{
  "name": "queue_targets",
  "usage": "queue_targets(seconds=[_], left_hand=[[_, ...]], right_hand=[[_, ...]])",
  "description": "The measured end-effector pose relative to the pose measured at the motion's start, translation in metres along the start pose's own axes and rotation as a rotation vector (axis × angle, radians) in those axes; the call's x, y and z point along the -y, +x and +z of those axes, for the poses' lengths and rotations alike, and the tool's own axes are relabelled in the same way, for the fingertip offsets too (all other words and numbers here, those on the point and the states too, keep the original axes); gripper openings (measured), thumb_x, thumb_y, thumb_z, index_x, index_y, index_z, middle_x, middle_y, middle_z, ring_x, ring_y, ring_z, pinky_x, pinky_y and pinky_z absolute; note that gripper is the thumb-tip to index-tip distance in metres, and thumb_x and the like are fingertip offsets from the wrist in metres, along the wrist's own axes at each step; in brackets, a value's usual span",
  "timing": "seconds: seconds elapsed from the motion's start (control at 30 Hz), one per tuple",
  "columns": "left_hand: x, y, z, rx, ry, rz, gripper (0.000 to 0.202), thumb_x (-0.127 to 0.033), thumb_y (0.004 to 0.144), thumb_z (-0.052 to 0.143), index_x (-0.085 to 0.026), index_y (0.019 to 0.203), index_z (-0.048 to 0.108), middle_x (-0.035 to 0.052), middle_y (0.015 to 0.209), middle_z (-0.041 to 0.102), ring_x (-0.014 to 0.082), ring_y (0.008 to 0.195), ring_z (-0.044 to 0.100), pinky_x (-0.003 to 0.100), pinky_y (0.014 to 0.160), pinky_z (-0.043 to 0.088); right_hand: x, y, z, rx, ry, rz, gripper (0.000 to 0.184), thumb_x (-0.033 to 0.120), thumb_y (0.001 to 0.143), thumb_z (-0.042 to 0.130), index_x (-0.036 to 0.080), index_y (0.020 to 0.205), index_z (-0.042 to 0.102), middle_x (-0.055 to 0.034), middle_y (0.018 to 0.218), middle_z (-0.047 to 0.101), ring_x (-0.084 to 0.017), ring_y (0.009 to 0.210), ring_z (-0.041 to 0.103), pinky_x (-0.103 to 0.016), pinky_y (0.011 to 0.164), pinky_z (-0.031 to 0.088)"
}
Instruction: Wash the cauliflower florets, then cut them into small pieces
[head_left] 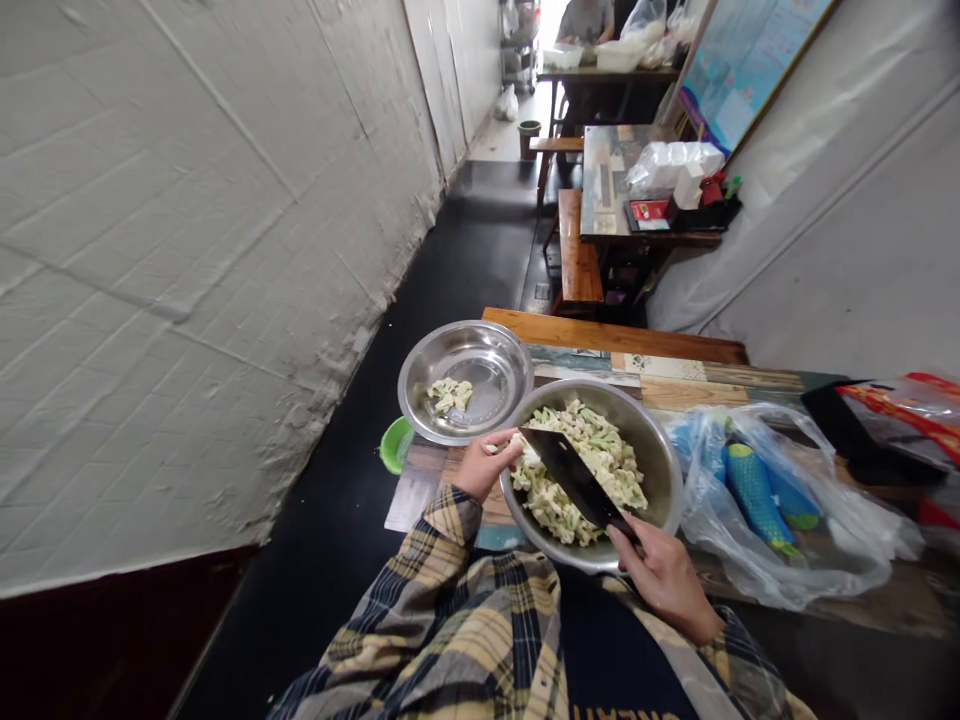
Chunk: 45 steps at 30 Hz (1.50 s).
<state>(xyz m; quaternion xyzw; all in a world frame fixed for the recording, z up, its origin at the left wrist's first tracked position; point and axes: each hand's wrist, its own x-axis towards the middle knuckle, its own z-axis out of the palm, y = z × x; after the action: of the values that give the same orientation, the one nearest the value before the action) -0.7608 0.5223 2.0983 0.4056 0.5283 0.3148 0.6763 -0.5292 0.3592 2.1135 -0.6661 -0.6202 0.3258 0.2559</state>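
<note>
My right hand (pixel 664 572) is closed round the handle of a dark, broad-bladed kitchen knife (pixel 571 478). The blade slants up to the left over a steel bowl (pixel 664 470) full of cut cauliflower (pixel 600 445). At the bowl's left rim, my left hand (pixel 484 468) pinches a pale cauliflower piece (pixel 519 447) close to the blade's tip; the fingers partly hide it. Beyond that hand, a wide, shallow steel basin (pixel 510 365) holds a small heap of cauliflower florets (pixel 450 395).
A clear plastic bag (pixel 712 530) with green-and-blue netted items (pixel 754 495) lies right of the bowl. A green container (pixel 394 447) sits below the basin's left side. A wooden bench (pixel 615 335) borders the table's far side; a white wall (pixel 225 250) rises left. Another person (pixel 585 20) is at the far table.
</note>
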Motion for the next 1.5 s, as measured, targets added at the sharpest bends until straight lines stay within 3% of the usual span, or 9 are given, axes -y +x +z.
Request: queue_targets(seconds=[0.3,0.5,0.73,0.9,1.17,1.3,1.43,1.5], left_hand=[[-0.011,0.028,-0.053,0.223,0.064,0.019,0.038,-0.041,0.068,0.074,-0.012,0.092,0.075,0.0069,0.08,0.07,0.0137,0.066,0.056,0.023,0.058,0.043],[-0.015,0.048,-0.083,0.389,0.16,0.045,0.031,-0.039,0.071,0.072,-0.011,0.085,0.073,0.0047,0.076,0.069,0.0144,0.069,0.057,0.025,0.066,0.044],[-0.017,0.062,-0.102,0.446,0.127,0.03,0.036,-0.041,0.069,0.072,-0.011,0.09,0.074,0.0066,0.079,0.071,0.0179,0.075,0.06,0.027,0.07,0.046],[-0.008,0.07,-0.111,0.498,0.079,0.03,0.032,-0.036,0.069,0.073,-0.012,0.091,0.075,0.0063,0.081,0.072,0.0179,0.077,0.061,0.028,0.075,0.045],[0.004,0.079,-0.123,0.522,0.033,0.008,0.03,-0.033,0.066,0.076,-0.012,0.088,0.075,0.0053,0.076,0.071,0.0173,0.073,0.06,0.027,0.073,0.044],[0.008,0.081,-0.126,0.464,-0.037,-0.035,0.034,-0.034,0.064,0.078,-0.013,0.09,0.075,0.0062,0.079,0.072,0.0187,0.075,0.061,0.03,0.074,0.046],[0.012,0.082,-0.129,0.363,-0.121,-0.103,0.053,-0.036,0.062,0.079,-0.015,0.11,0.069,0.0081,0.092,0.072,0.0218,0.092,0.062,0.031,0.081,0.046],[0.014,0.084,-0.131,0.324,-0.119,-0.1,0.062,-0.037,0.062,0.079,-0.016,0.118,0.064,0.0075,0.097,0.071,0.0198,0.089,0.062,0.029,0.077,0.047]], right_hand=[[0.046,0.031,0.032,-0.001,-0.043,0.076,0.037,0.041,0.096,0.04,0.017,0.105,0.067,-0.0103,0.094,0.074,-0.023,0.081,0.07,-0.031,0.073,0.056],[0.067,0.043,0.047,0.012,-0.053,0.133,0.042,0.044,0.095,0.041,0.015,0.106,0.069,-0.0121,0.102,0.073,-0.026,0.096,0.068,-0.033,0.086,0.052],[0.094,0.06,0.065,-0.033,-0.041,0.179,0.045,0.05,0.094,0.039,0.018,0.092,0.071,-0.009,0.081,0.073,-0.024,0.077,0.069,-0.029,0.071,0.053],[0.102,0.068,0.069,0.025,-0.019,0.255,0.045,0.049,0.094,0.038,0.016,0.088,0.068,-0.006,0.068,0.069,-0.021,0.065,0.065,-0.027,0.062,0.048],[0.104,0.08,0.084,0.073,-0.025,0.285,0.043,0.046,0.095,0.037,0.017,0.08,0.065,-0.0044,0.067,0.067,-0.019,0.065,0.063,-0.026,0.063,0.044],[0.107,0.09,0.093,0.041,-0.102,0.245,0.038,0.04,0.096,0.039,0.017,0.094,0.068,-0.0061,0.081,0.071,-0.02,0.076,0.066,-0.027,0.07,0.046],[0.116,0.102,0.101,0.041,-0.175,0.178,0.031,0.032,0.096,0.04,0.02,0.11,0.066,-0.0058,0.102,0.072,-0.02,0.092,0.067,-0.028,0.081,0.048],[0.12,0.108,0.103,0.031,-0.192,0.143,0.03,0.028,0.096,0.041,0.024,0.116,0.063,-0.0042,0.111,0.07,-0.019,0.099,0.066,-0.027,0.086,0.047]])
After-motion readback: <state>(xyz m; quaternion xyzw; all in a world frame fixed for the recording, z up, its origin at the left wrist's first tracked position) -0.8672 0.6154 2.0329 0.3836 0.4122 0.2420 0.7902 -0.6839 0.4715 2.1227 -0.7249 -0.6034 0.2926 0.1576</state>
